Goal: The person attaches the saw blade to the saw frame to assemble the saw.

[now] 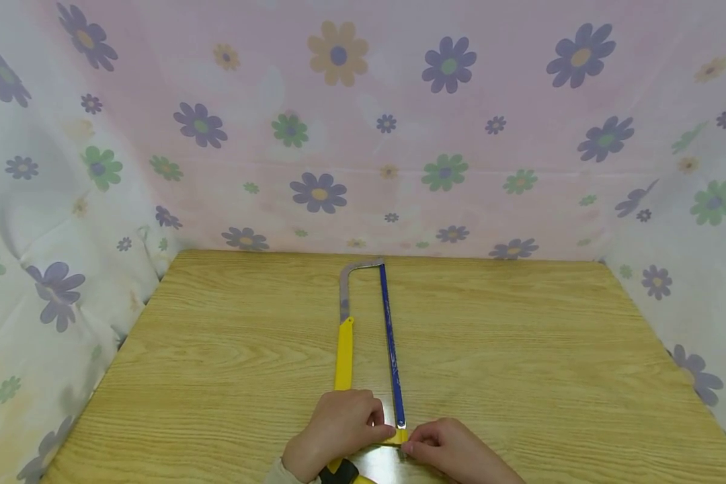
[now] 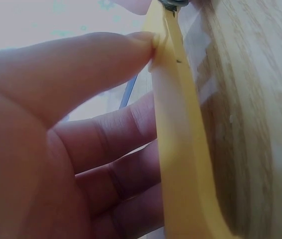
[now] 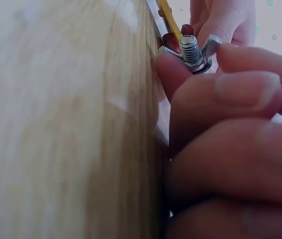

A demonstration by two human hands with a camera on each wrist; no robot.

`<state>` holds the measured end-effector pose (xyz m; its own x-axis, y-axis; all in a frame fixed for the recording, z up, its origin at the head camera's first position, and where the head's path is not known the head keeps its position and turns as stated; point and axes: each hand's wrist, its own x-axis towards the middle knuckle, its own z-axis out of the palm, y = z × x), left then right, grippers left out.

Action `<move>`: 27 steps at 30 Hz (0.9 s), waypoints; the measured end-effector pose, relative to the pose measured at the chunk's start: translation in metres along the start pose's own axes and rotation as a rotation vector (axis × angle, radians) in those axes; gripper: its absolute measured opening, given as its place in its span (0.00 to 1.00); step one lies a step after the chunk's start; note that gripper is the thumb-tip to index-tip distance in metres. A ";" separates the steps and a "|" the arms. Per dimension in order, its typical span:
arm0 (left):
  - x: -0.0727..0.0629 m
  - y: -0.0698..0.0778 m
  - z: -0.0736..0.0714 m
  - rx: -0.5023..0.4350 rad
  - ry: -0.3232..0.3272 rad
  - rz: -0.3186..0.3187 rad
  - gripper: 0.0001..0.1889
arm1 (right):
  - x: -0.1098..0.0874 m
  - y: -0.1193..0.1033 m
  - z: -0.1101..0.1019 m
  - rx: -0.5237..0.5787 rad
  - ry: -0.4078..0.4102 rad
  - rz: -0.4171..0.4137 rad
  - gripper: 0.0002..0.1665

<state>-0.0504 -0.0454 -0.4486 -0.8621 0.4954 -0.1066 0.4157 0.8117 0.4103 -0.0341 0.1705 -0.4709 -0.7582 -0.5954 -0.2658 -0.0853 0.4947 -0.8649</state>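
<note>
A hacksaw with a yellow frame (image 1: 344, 356) lies on the wooden table, its grey curved end pointing away. Along its right side runs a blue blade (image 1: 391, 343), fixed at both ends. My left hand (image 1: 345, 425) holds the near end of the frame; in the left wrist view the thumb presses the yellow part (image 2: 176, 129), with the other fingers against it. At the blade's near corner, my right hand (image 1: 454, 449) pinches a metal wing nut (image 3: 211, 46) between thumb and finger. A threaded bolt (image 3: 190, 47) sticks out through the nut.
The wooden table (image 1: 538, 349) extends to both sides and behind the saw. Flower-patterned cloth (image 1: 387, 148) hangs along its back and both sides. The saw's black and yellow handle (image 1: 339, 472) lies below the left wrist, partly cut off by the frame's lower edge.
</note>
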 end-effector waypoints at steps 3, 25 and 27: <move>0.000 0.000 0.000 -0.003 0.002 0.006 0.14 | 0.000 0.000 0.000 0.002 -0.004 0.010 0.14; 0.000 0.000 -0.002 -0.012 -0.010 0.008 0.15 | 0.001 -0.003 -0.002 -0.019 -0.028 0.012 0.13; 0.000 0.000 -0.002 -0.012 -0.016 0.001 0.15 | 0.001 -0.003 -0.001 -0.007 -0.026 0.014 0.12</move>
<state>-0.0512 -0.0456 -0.4463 -0.8569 0.5010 -0.1210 0.4128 0.8078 0.4208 -0.0355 0.1692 -0.4682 -0.7421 -0.6046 -0.2894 -0.0792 0.5078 -0.8578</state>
